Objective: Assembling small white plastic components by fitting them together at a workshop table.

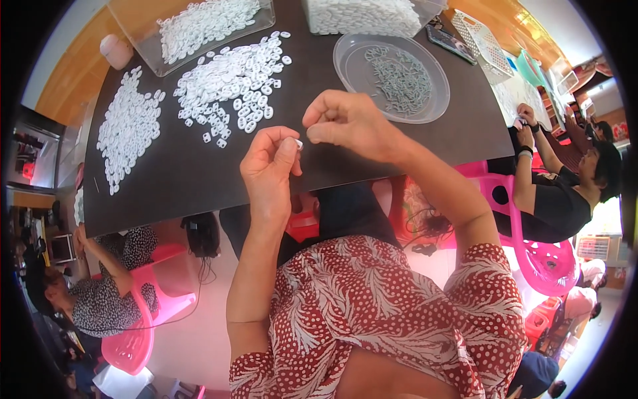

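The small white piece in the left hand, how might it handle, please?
The small white piece is probably light, looking tiny in the left hand. It may be stiff: similar pieces in the larger loose heap look evenly shaped. Rolling seems unlikely, as those look flattish.

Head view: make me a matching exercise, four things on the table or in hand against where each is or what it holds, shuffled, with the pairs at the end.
Column one
1. small white piece
2. round clear tray
3. white basket with holes
4. pale pink jar

Column two
A. just right of the dark phone
B. by the far left corner of the table
C. pinched in the left hand
D. holding small grey parts

Pairs: 1-C, 2-D, 3-A, 4-B
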Demonstrator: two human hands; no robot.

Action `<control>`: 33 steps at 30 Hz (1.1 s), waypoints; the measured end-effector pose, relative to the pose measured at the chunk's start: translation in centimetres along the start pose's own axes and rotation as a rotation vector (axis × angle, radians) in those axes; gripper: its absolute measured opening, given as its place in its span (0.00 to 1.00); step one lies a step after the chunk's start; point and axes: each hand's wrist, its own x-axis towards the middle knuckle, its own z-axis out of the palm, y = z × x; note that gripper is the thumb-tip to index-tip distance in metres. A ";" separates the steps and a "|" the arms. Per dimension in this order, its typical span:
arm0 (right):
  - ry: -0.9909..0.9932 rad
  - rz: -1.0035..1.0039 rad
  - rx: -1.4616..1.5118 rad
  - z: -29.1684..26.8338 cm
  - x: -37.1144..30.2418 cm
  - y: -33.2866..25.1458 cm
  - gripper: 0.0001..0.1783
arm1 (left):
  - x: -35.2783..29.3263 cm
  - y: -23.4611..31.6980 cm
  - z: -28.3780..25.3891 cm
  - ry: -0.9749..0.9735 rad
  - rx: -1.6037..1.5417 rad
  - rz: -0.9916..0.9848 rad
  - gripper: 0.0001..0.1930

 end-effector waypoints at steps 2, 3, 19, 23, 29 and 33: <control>-0.017 -0.012 0.021 1.0 0.3 0.5 0.09 | -0.3 -0.1 -0.4 0.019 0.000 -0.011 0.04; -0.022 -0.007 0.032 1.4 0.4 0.6 0.09 | -0.5 -0.1 -0.6 0.018 -0.037 -0.033 0.04; 0.034 0.118 0.114 3.8 0.4 1.0 0.07 | -1.4 -0.8 -2.1 0.076 0.161 0.067 0.05; 0.028 0.145 0.156 3.7 0.2 1.1 0.08 | -1.3 -1.2 -2.8 0.026 0.208 0.121 0.05; 0.021 0.137 0.349 4.5 -0.3 1.1 0.07 | -1.3 -0.9 -2.9 0.009 0.310 0.241 0.04; 0.075 0.156 0.436 5.1 -0.5 1.6 0.07 | -1.6 -0.4 -2.9 0.022 0.426 0.368 0.04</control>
